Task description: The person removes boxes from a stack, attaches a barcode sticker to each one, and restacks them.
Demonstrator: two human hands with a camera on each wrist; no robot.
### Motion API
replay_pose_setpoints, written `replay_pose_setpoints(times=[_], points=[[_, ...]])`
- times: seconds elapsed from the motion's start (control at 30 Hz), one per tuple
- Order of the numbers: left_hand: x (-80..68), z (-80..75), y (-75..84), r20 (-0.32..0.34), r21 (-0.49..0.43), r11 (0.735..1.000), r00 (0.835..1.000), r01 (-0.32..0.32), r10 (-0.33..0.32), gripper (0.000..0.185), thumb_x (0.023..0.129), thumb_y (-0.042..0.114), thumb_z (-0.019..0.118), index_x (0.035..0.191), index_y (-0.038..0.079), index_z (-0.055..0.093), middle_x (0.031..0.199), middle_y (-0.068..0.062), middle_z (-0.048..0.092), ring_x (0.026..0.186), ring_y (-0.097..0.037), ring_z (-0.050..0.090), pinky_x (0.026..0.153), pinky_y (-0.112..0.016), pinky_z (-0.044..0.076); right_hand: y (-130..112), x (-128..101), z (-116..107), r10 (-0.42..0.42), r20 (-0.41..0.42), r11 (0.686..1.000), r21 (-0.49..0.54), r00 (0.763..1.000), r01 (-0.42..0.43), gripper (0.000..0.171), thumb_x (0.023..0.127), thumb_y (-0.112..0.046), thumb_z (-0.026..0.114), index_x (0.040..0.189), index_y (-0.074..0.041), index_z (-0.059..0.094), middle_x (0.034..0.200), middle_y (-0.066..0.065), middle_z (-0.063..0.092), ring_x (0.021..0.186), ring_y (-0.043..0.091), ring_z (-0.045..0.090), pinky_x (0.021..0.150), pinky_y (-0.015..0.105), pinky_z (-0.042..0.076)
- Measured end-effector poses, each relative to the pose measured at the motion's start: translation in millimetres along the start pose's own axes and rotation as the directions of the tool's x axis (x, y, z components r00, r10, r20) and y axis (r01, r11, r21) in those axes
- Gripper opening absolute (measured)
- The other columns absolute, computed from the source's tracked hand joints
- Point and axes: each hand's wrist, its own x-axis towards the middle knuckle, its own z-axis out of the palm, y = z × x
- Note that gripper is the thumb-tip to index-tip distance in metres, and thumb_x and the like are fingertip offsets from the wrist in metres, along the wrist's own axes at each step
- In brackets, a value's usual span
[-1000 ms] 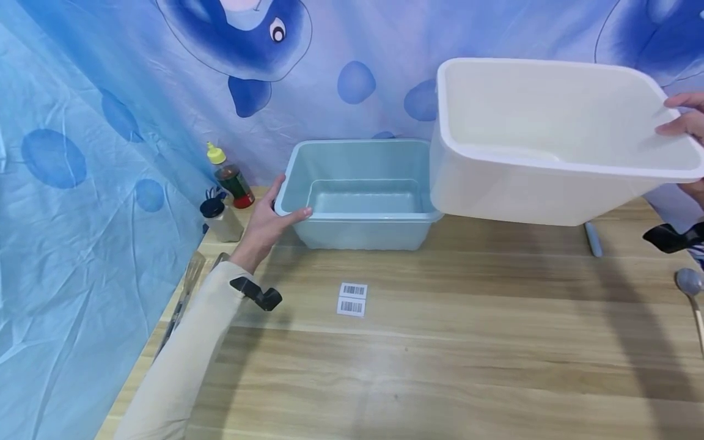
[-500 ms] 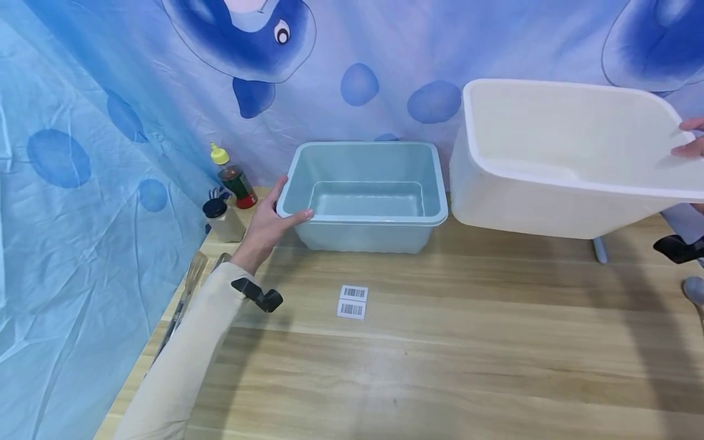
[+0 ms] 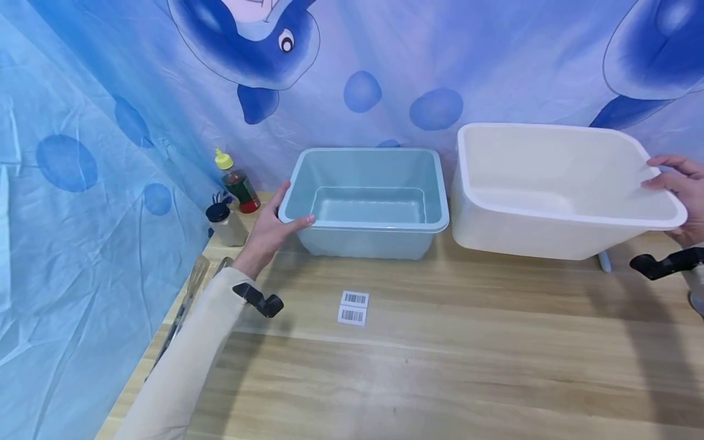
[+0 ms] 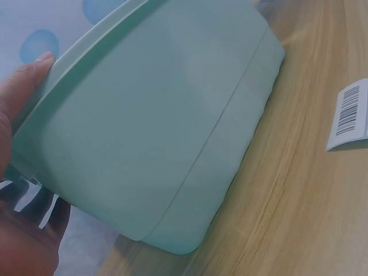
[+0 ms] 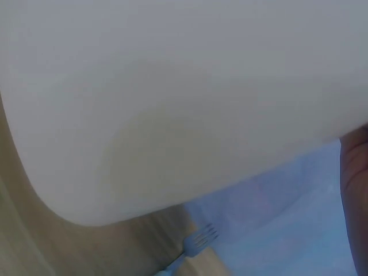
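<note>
A light blue-green plastic basin (image 3: 365,241) stands upright on the wooden table against the curtain. My left hand (image 3: 269,229) grips its left end, thumb over the front rim and fingers spread round the side; the left wrist view shows the fingers beneath the rim. To the right is a larger white plastic bin (image 3: 528,232), tilted with its right end raised. My right hand (image 3: 684,195) holds the right rim, fingers over the edge inside. In the right wrist view the bin's wall (image 5: 172,115) hides most of that hand. Whether the bin's left end touches the table I cannot tell.
A yellow-capped bottle (image 3: 240,189) and a black-lidded jar (image 3: 227,226) stand at the back left. Long metal utensils (image 3: 184,305) lie along the left edge. A barcode card (image 3: 353,307) lies before the basin. A blue fork (image 5: 198,240) lies under the white bin.
My right hand has lowered the white bin toward the table, after shifting it rightward away from the basin. The left hand keeps its hold, and the basin stays put.
</note>
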Motion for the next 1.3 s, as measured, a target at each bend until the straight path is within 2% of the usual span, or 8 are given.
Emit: replay_pose_setpoints(times=[0.03,0.13,0.23,0.37,0.63,0.93,1.1,1.3], points=[[-0.3,-0.1,-0.5,0.001,0.000,1.000,1.000,-0.002,0.002,0.100,0.078,0.042,0.079,0.153,0.038,0.013,0.162,0.001,0.019,0.145,-0.028,0.026,0.117,-0.054,0.027,-0.9,-1.2,0.0,0.098,-0.046,0.993,0.072,0.994,-0.094,0.031,0.091,0.016,0.046,0.099,-0.005,0.066,0.086,0.003,0.071,0.057,0.016,0.070,0.036,0.023,0.049],[-1.3,0.0,-1.6,0.004,0.012,1.000,1.000,-0.003,0.003,0.102,0.077,0.044,0.079,0.154,0.038,0.013,0.162,0.001,0.018,0.146,-0.028,0.025,0.117,-0.054,0.026,0.3,-7.0,-4.1,0.186,-0.048,0.979,-0.074,0.981,-0.189,0.032,0.094,0.008,0.047,0.104,-0.016,0.066,0.084,-0.005,0.072,0.051,0.014,0.068,0.032,0.024,0.045],[-2.5,0.2,-2.5,0.008,0.010,1.000,1.000,-0.008,0.008,0.102,0.077,0.043,0.079,0.154,0.037,0.013,0.162,0.000,0.018,0.146,-0.028,0.025,0.118,-0.053,0.025,6.3,-13.1,-7.3,0.178,-0.023,0.974,-0.139,0.984,-0.179,0.031,0.094,0.007,0.049,0.106,-0.017,0.064,0.085,-0.007,0.072,0.050,0.012,0.066,0.033,0.024,0.045],[-3.1,0.5,-3.5,0.014,0.000,1.000,1.000,-0.019,0.019,0.101,0.078,0.042,0.079,0.154,0.035,0.013,0.162,-0.001,0.018,0.145,-0.027,0.025,0.118,-0.051,0.025,16.2,-18.4,-8.7,0.128,0.018,0.988,-0.090,0.992,-0.126,0.030,0.093,0.012,0.047,0.107,-0.010,0.061,0.087,-0.001,0.072,0.048,0.015,0.065,0.032,0.024,0.044],[-4.2,3.3,-4.0,0.027,-0.008,1.000,0.999,-0.025,0.025,0.100,0.079,0.039,0.079,0.154,0.035,0.013,0.162,0.000,0.017,0.145,-0.027,0.025,0.119,-0.051,0.025,20.9,-24.6,-11.7,0.184,0.000,0.977,-0.111,0.983,-0.183,0.028,0.094,0.008,0.049,0.109,-0.012,0.060,0.085,-0.002,0.073,0.048,0.016,0.064,0.035,0.025,0.047],[-3.4,5.0,-3.2,0.026,-0.003,1.000,0.999,-0.021,0.021,0.101,0.078,0.042,0.079,0.155,0.035,0.013,0.162,0.000,0.018,0.145,-0.028,0.026,0.118,-0.052,0.026,23.5,-28.9,-10.2,0.221,-0.048,0.973,-0.058,0.974,-0.223,0.028,0.093,0.009,0.050,0.107,-0.012,0.063,0.084,0.000,0.073,0.049,0.017,0.066,0.034,0.026,0.047],[-2.6,2.9,-3.2,0.014,-0.011,0.999,0.999,-0.038,0.038,0.100,0.079,0.037,0.079,0.154,0.034,0.013,0.162,-0.001,0.019,0.145,-0.028,0.026,0.118,-0.051,0.026,21.0,-26.5,-10.4,0.255,-0.017,0.964,-0.080,0.967,-0.255,0.028,0.094,0.005,0.052,0.111,-0.013,0.062,0.086,-0.001,0.074,0.050,0.017,0.066,0.033,0.026,0.046],[-6.3,-1.8,-3.4,-0.011,-0.039,0.998,0.999,-0.044,0.043,0.100,0.080,0.033,0.079,0.155,0.033,0.013,0.162,-0.001,0.019,0.146,-0.027,0.025,0.119,-0.050,0.025,19.0,-21.5,-8.7,0.293,0.054,0.952,-0.107,0.955,-0.286,0.035,0.095,0.002,0.054,0.125,-0.016,0.057,0.096,-0.004,0.071,0.066,0.017,0.071,0.045,0.029,0.055]])
